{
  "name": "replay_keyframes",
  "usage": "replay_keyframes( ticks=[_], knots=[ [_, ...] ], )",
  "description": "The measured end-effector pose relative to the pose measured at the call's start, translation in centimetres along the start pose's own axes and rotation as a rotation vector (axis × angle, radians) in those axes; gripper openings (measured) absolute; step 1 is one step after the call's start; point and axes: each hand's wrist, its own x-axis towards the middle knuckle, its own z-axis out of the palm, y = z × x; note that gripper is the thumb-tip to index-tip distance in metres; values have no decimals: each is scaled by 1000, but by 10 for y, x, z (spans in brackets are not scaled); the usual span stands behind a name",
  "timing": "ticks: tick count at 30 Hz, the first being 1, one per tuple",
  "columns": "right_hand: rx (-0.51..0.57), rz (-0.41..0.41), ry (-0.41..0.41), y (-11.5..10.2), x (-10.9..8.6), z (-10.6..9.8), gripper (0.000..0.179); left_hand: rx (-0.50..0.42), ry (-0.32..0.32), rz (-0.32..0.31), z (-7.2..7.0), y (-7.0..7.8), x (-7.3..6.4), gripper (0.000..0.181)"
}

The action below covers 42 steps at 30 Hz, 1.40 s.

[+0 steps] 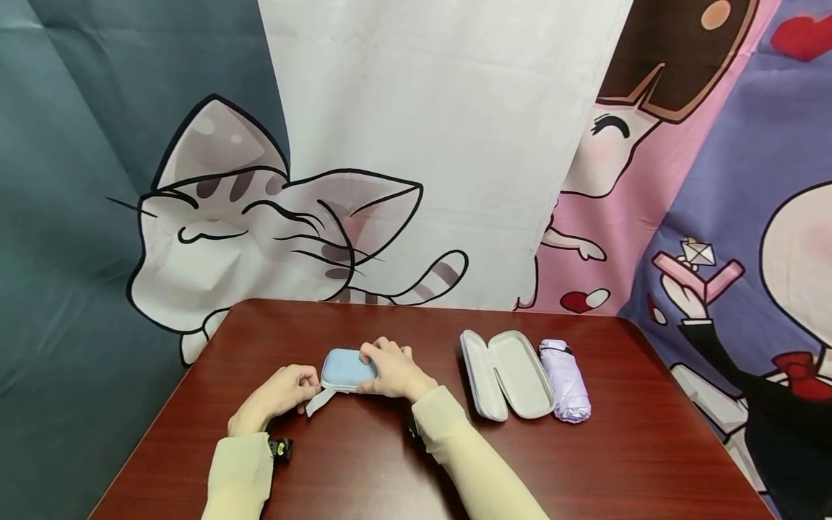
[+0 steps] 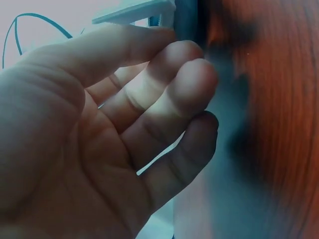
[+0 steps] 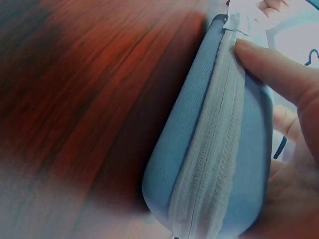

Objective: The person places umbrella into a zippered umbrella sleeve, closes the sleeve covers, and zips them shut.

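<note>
A small light blue zip case [image 1: 349, 367] lies on the table, its grey zipper band [image 3: 209, 134] facing the near side. My right hand [image 1: 393, 370] grips its right part from above; in the right wrist view the thumb presses on the zipper band just below the slider [image 3: 233, 22]. At the case's left end, my left hand [image 1: 279, 396] holds the corner with thumb and fingertips, the other fingers [image 2: 192, 89] curled in. A pale pull strap [image 1: 321, 401] hangs from the slider toward the near left, beside the left fingertips.
To the right stands an opened pale grey hard case [image 1: 522, 375], its two halves spread apart. Touching distance from it lies a folded lilac umbrella [image 1: 564, 380]. The dark red-brown wooden table [image 1: 364, 462] ends at a printed cartoon curtain [image 1: 442, 144] behind.
</note>
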Motion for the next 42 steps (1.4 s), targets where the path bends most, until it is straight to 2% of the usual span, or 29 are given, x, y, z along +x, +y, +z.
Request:
replay_keyframes(
  ticks=[13, 23, 28, 31, 35, 38, 42],
  knots=[
    [-1, 71, 15, -7, -1, 3, 48, 12, -3, 7, 5, 4, 4, 18],
    [7, 57, 11, -8, -7, 1, 47, 7, -26, -11, 17, 9, 6, 19],
    [22, 39, 2, -4, -5, -1, 49, 9, -4, -31, 17, 15, 7, 18],
    [78, 23, -26, 1, -3, -4, 48, -1, 4, -51, 17, 17, 7, 16],
    [205, 13, -52, 9, -4, -9, 36, -24, 13, -89, 16, 17, 5, 15],
    [293, 20, -44, 16, -7, -11, 28, -48, 34, -111, 15, 18, 5, 18],
    [360, 34, -9, 24, -13, -12, 33, -71, 56, -109, 16, 19, 6, 24]
  ],
)
